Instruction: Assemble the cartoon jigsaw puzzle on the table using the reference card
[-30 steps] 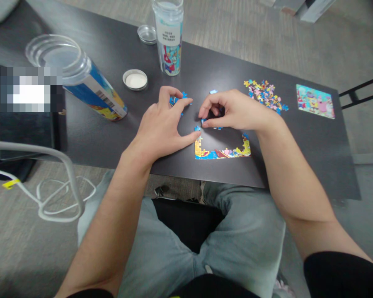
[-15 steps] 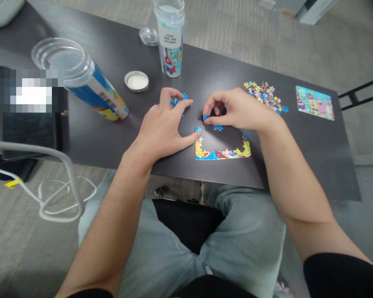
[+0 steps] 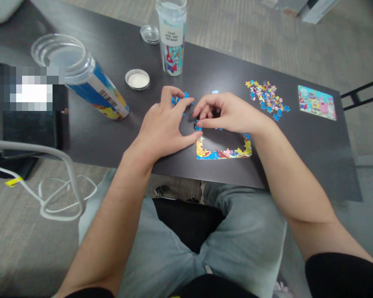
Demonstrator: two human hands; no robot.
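A partly joined puzzle border [image 3: 224, 152] lies near the front edge of the dark table [image 3: 298, 140]. My left hand [image 3: 164, 124] rests on the table with fingers spread; its thumb presses the border's upper left corner and its fingertips touch loose blue pieces [image 3: 178, 99]. My right hand [image 3: 228, 114] is curled in a pinch on a small blue puzzle piece [image 3: 198, 125] right at that corner. Another blue piece [image 3: 214, 92] lies just beyond my right hand.
A heap of loose colourful pieces [image 3: 267, 98] and a small picture card [image 3: 317, 102] lie at the right. An upright clear tube [image 3: 172, 37], a fallen tube [image 3: 83, 80], a white cap [image 3: 138, 79] and a clear lid [image 3: 150, 34] sit behind. A dark box [image 3: 27, 128] is at the left.
My right hand has moved left and down with the blue piece, bringing it to the border's upper left corner beside my left thumb. My left hand has barely moved.
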